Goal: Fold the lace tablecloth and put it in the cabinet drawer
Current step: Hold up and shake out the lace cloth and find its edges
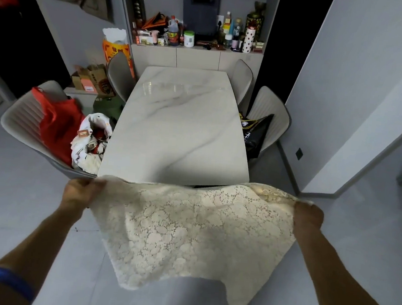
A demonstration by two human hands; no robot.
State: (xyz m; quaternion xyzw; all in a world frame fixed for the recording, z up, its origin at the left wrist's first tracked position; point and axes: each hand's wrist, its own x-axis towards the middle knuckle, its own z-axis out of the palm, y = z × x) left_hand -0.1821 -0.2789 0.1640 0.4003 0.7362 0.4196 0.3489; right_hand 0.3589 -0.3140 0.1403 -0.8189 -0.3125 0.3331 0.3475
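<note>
The lace tablecloth (pixel 188 229) hangs in the air in front of the person, just short of the near edge of the marble desk (pixel 180 126), stretched between both hands along its upper edge. The left hand (pixel 80 191) has its grip closed on the left corner, fingers curled round a bunch of lace; the right hand (pixel 308 216) has its grip closed on the right corner in the same way, where the cloth looks doubled over. From that taut upper edge the cloth sags and falls toward the grey floor (pixel 21 197), its lower edge uneven — one point drops lowest at the lower right. Open floor lies to either side of the arms and around the near end of the desk. Along the desk's left side stands a chair (pixel 20 117) loaded with a red bag (pixel 57 120) and a white bundle of things (pixel 91 140), close against the desk edge; a second chair (pixel 120 77) sits farther back. On the right, a chair (pixel 271 112) carries a black bag (pixel 257 135) touching the desk's side, with another chair (pixel 243 78) behind it. Beyond the far end is a cabinet (pixel 196 58) — its top crowded with bottles and jars (pixel 188 35). A grey wall (pixel 346 92) closes the right side.
</note>
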